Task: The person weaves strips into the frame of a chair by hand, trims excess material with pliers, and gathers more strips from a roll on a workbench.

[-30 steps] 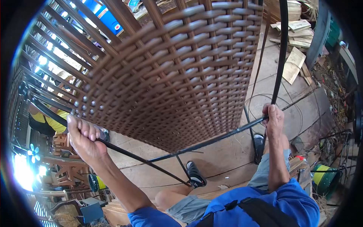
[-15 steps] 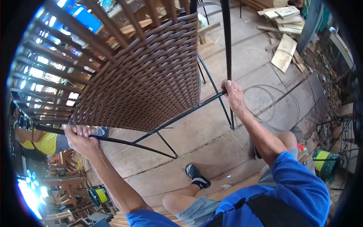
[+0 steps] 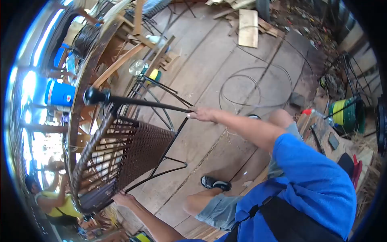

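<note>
A chair with a brown woven panel point(image 3: 147, 151) and dark metal tubing leans tilted at the left, in front of me. My right hand point(image 3: 203, 114) is closed at the corner where a long black tube point(image 3: 149, 103) meets the lower frame. My left hand point(image 3: 124, 200) is closed on the dark tube at the chair's near lower corner; its fingertips are partly hidden. Spaced brown strands point(image 3: 105, 161) run from the woven panel to a wrapped, curved rim point(image 3: 82, 161). Thin bent metal legs point(image 3: 177, 164) stick out toward the floor.
A coil of thin strand point(image 3: 256, 86) lies on the plank floor beyond my right hand. Boards point(image 3: 248, 30) lie at the back. At right are a green-and-yellow bucket point(image 3: 340, 115) and a hammer-like tool point(image 3: 317, 139). Another person point(image 3: 56, 201) is at left; a blue cooler point(image 3: 59, 93) stands farther back.
The chair has turned and tipped over to the left, so its rim and strands now show. Both hands keep hold of the frame, and my view has swung.
</note>
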`<state>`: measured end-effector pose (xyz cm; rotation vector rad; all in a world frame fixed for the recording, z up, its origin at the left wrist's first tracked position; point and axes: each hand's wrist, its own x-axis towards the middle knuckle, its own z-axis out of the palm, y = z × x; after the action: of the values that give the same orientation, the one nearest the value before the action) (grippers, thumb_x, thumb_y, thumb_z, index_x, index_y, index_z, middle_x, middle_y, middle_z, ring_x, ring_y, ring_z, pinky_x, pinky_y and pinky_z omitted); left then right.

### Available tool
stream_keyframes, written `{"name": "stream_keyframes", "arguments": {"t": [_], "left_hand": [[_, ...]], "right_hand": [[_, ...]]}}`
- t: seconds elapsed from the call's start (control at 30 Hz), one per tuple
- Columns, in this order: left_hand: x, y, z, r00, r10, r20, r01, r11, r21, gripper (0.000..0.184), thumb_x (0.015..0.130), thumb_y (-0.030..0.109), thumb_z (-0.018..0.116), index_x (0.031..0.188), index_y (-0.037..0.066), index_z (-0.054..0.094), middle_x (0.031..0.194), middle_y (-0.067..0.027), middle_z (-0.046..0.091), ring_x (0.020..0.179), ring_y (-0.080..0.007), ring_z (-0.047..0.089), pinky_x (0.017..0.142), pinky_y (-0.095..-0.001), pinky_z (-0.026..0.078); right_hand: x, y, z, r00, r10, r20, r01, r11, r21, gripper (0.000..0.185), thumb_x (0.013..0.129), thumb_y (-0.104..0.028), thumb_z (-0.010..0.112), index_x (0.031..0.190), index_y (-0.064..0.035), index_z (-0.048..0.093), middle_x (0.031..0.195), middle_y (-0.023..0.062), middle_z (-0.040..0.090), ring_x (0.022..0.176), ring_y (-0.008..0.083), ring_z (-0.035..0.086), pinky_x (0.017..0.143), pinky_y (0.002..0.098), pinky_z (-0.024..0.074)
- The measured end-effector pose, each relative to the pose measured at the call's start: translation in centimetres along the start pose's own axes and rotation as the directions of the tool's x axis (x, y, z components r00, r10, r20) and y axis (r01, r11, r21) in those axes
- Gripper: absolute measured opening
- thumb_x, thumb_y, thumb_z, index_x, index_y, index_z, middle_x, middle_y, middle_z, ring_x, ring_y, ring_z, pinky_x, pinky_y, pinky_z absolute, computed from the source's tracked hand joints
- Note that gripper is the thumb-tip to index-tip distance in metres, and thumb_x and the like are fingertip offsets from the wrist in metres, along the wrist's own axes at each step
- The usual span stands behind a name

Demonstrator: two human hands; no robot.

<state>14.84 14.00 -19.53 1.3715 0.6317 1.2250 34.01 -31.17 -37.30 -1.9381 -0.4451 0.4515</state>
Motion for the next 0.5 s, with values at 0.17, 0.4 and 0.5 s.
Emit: {"name": "stream_keyframes", "arguments": {"t": [0.17, 0.4, 0.5], "left_hand": [[-0.5, 0.3, -1.2, 0.997, -0.06, 0.055, 0.047, 0.978, 0.204, 0.018, 0.09, 0.021, 0.051, 0.082, 0.007, 0.058, 0.074, -0.0032, 0.055, 0.053, -0.0104, 0.041, 0.042, -0.0232, 0.032], [-5.8, 1.4, 2.4, 0.986, 0.038, 0.164, -0.132, 0.781, 0.61, 0.019, 0.09, 0.022, 0.051, 0.083, 0.007, 0.058, 0.073, -0.003, 0.055, 0.053, -0.0109, 0.042, 0.044, -0.0239, 0.034], [-8.5, 0.3, 4.6, 0.971, 0.024, 0.239, -0.201, 0.628, 0.752, 0.019, 0.09, 0.023, 0.051, 0.083, 0.007, 0.058, 0.073, -0.0029, 0.054, 0.054, -0.0111, 0.043, 0.044, -0.0242, 0.035]], "right_hand": [[-4.3, 10.4, -10.0, 0.898, 0.318, 0.304, -0.119, 0.841, -0.527, 0.055, 0.078, -0.041, 0.064, 0.114, 0.0006, 0.058, 0.113, 0.0189, 0.06, 0.107, 0.0306, 0.057, 0.087, 0.0412, 0.046], [-12.4, 27.7, -10.7, 0.846, 0.525, -0.096, -0.495, 0.705, -0.509, 0.076, 0.069, -0.04, 0.072, 0.127, 0.0006, 0.045, 0.12, 0.0227, 0.053, 0.112, 0.0378, 0.05, 0.091, 0.043, 0.0445], [-11.4, 29.2, -6.4, 0.822, 0.545, -0.163, -0.54, 0.657, -0.527, 0.1, 0.065, -0.05, 0.075, 0.139, -0.002, 0.028, 0.14, 0.0192, 0.035, 0.129, 0.0411, 0.032, 0.101, 0.0506, 0.0351]]}}
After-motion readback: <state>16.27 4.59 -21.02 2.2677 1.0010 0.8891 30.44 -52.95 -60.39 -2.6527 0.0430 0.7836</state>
